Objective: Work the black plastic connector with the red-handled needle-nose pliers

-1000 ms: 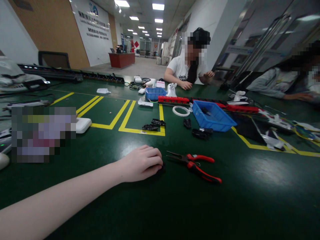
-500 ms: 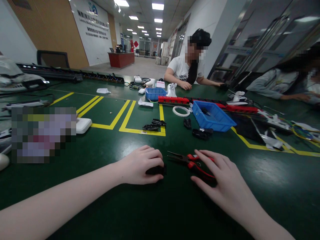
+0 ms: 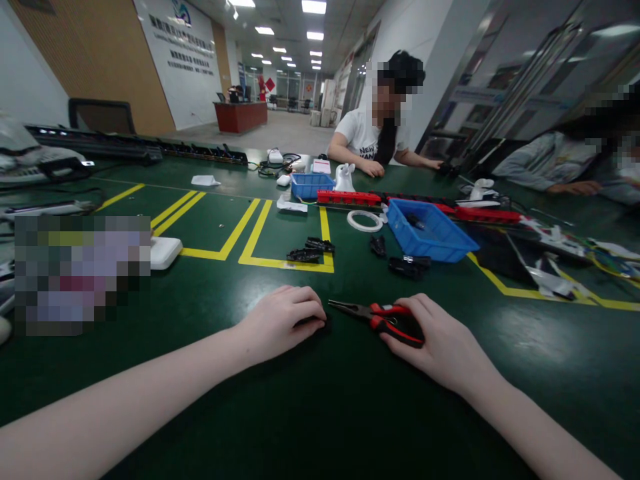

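Observation:
My left hand (image 3: pixel 283 325) lies curled on the green table (image 3: pixel 320 400), its fingers closed over a small black part (image 3: pixel 315 325) that barely shows under the fingertips. Just to its right, my right hand (image 3: pixel 440 343) wraps around the red handles of a pair of long-nose pliers (image 3: pixel 373 313). The pliers' dark jaws point left toward my left hand, close to the tabletop.
Black plastic parts (image 3: pixel 310 250) lie on the yellow floor-tape lines ahead. A blue bin (image 3: pixel 430 233) stands right of centre, a smaller blue bin (image 3: pixel 310 185) farther back with a red strip (image 3: pixel 347 198) and white ring (image 3: pixel 364 221). Two seated people work at the far side.
My right hand came in from the lower right, reached over the pliers and closed on their red handles. The left hand stayed curled over the black part.

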The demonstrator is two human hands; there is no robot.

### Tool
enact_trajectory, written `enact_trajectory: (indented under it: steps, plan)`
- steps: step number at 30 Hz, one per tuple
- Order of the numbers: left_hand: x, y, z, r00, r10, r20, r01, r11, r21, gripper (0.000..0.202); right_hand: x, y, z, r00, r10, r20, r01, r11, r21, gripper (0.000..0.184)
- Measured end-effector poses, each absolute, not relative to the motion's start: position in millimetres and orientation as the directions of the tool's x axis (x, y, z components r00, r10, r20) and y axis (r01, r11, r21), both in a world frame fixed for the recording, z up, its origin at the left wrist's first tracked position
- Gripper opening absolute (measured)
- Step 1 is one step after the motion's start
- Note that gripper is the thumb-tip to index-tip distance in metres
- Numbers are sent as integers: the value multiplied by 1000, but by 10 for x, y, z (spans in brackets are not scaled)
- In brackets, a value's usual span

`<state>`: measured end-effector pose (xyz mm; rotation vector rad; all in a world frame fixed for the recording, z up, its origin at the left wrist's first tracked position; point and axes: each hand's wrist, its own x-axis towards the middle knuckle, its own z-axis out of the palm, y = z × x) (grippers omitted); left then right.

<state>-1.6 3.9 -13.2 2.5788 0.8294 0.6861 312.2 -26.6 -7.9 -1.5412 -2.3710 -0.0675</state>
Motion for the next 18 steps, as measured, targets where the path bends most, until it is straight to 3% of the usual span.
enact_trajectory:
  steps: [7,11,18]
  plan:
    - [-2,-24,-7,704,665,248,503,-714,486,15,3187,-265,-120,-445,785,430,851,520,-69,43]
    - [2,-52,25,701,687,190,529,-680,508,26,3298,-320,-121,-424,786,450,853,513,-93,45]
    - [-22,44,-46,702,688,186,469,-642,606,25,3244,-350,-117,-440,753,489,819,560,-126,46]
